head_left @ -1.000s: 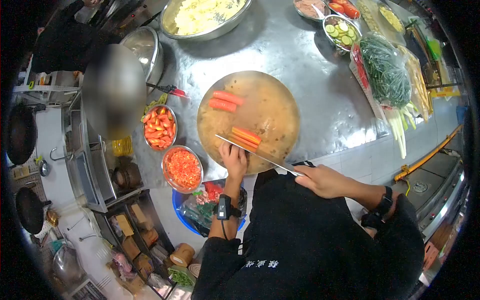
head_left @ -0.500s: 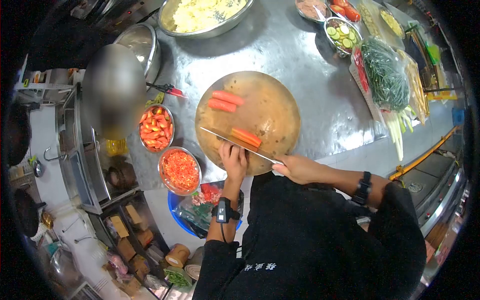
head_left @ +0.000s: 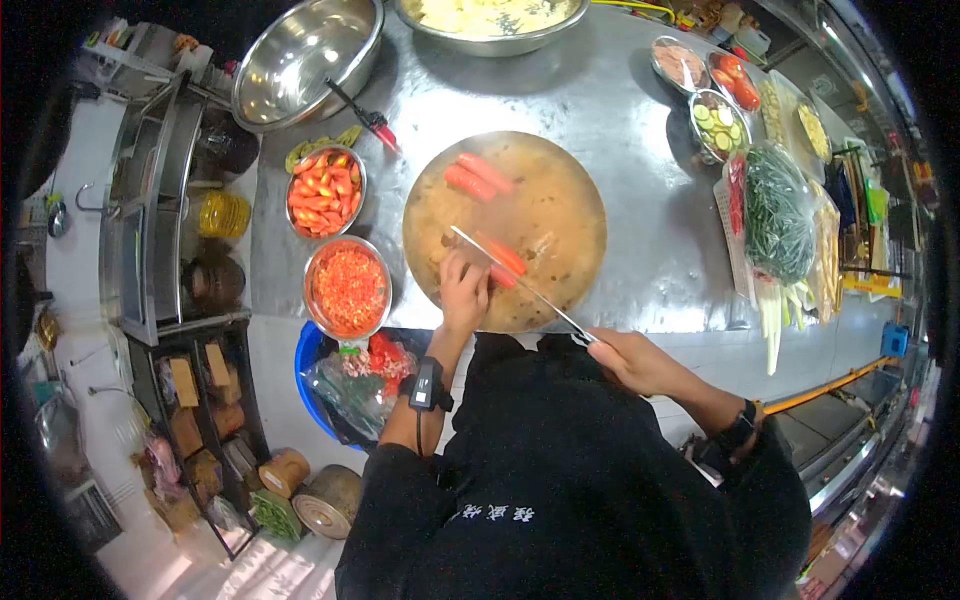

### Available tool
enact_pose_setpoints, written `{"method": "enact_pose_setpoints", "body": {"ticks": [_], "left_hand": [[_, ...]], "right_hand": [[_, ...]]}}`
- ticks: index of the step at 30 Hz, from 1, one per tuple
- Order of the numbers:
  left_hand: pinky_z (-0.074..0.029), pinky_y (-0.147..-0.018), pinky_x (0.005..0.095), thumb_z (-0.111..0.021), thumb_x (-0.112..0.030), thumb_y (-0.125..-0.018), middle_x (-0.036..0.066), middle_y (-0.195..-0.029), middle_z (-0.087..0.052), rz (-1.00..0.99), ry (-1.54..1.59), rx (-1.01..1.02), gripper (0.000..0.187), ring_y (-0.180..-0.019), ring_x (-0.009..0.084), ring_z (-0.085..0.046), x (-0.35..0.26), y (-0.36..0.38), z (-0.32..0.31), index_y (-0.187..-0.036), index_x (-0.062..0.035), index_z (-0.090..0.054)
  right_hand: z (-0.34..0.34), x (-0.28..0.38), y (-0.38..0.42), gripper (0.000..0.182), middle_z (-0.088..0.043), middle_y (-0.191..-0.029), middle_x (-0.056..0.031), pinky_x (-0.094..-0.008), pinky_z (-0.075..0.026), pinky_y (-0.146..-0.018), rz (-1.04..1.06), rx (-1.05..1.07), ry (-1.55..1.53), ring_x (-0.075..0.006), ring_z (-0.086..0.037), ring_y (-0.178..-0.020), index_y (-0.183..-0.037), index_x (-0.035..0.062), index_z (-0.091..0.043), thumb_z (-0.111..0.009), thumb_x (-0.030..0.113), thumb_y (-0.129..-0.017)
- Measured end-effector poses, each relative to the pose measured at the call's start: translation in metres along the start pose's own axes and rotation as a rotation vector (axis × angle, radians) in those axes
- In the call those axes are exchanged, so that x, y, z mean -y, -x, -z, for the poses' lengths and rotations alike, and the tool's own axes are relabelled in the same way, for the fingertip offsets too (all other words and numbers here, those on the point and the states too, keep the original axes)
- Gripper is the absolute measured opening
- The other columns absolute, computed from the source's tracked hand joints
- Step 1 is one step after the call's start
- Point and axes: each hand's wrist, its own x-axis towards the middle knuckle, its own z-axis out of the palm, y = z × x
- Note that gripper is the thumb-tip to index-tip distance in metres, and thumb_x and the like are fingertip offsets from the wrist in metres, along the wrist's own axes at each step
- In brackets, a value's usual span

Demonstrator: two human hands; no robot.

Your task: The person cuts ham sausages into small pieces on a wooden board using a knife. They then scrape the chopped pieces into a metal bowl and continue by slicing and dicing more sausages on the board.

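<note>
My right hand [head_left: 632,360] is wrapped around the handle of a kitchen knife [head_left: 548,302]. Its long blade slants over a round wooden chopping board [head_left: 565,215], with orange-red carrot pieces [head_left: 500,256] along both sides of it. On the near side of the blade, the curled fingers of my left hand [head_left: 463,292] press down on a carrot piece [head_left: 503,277]. Two more peeled carrot lengths [head_left: 470,182] lie at the board's far left part. Whether the edge is inside the carrot cannot be made out.
Left of the board stand a bowl of cut red peppers [head_left: 325,192] and a bowl of chopped red pepper [head_left: 348,288]. A red-handled tool [head_left: 380,130] leans by a large steel basin [head_left: 310,65]. Cucumber slices [head_left: 718,125] and bagged greens [head_left: 780,215] are at right.
The view has shifted, and the person-shaped blur at left is out of sight. My right hand has drawn the knife back towards me and to the right; my left hand stays by the carrot.
</note>
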Motion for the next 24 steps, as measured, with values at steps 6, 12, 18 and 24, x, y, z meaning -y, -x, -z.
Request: {"method": "enact_pose_setpoints", "body": {"ticks": [6,12,18,24], "left_hand": [[-0.042,-0.094,0.0445,-0.067,-0.002,-0.081,0.016,-0.109,-0.056,-0.015,0.015,0.015,0.018,-0.106,0.0374,-0.052,0.004,-0.001,-0.001,-0.099,-0.0027,-0.065],[-0.043,-0.090,0.0450,-0.067,-0.001,-0.081,0.014,-0.103,-0.056,-0.016,0.018,0.023,0.017,-0.101,0.0366,-0.053,0.003,-0.003,0.000,-0.098,-0.0028,-0.064],[-0.044,-0.088,0.0444,-0.067,0.000,-0.078,0.013,-0.099,-0.056,-0.036,0.061,0.018,0.016,-0.097,0.0362,-0.054,0.002,-0.011,0.001,-0.094,-0.0030,-0.063],[-0.044,-0.087,0.0444,-0.067,0.000,-0.079,0.013,-0.098,-0.055,-0.048,0.042,-0.007,0.015,-0.097,0.0362,-0.054,0.001,-0.008,0.002,-0.093,-0.0034,-0.062]], "right_hand": [[0.003,-0.002,0.017,0.033,-0.063,-0.090,-0.0260,-0.0456,-0.048,-0.078,-0.081,0.019,-0.007,-0.0420,-0.063,-0.085,-0.124,0.0048,-0.054,-0.042,0.028,-0.103],[-0.004,-0.011,-0.021,0.036,-0.064,-0.097,-0.0279,-0.0464,-0.048,-0.081,0.011,-0.013,0.040,-0.0452,-0.063,-0.094,-0.125,0.0033,-0.053,-0.044,0.029,-0.103],[-0.014,-0.024,-0.073,0.036,-0.063,-0.101,-0.0290,-0.0476,-0.048,-0.082,-0.003,-0.023,0.119,-0.0465,-0.061,-0.097,-0.122,0.0016,-0.055,-0.046,0.030,-0.102],[-0.016,-0.024,-0.064,0.034,-0.062,-0.083,-0.0196,-0.0417,-0.048,-0.073,-0.069,-0.017,0.010,-0.0316,-0.063,-0.078,-0.117,0.0018,-0.057,-0.045,0.030,-0.103]]}}
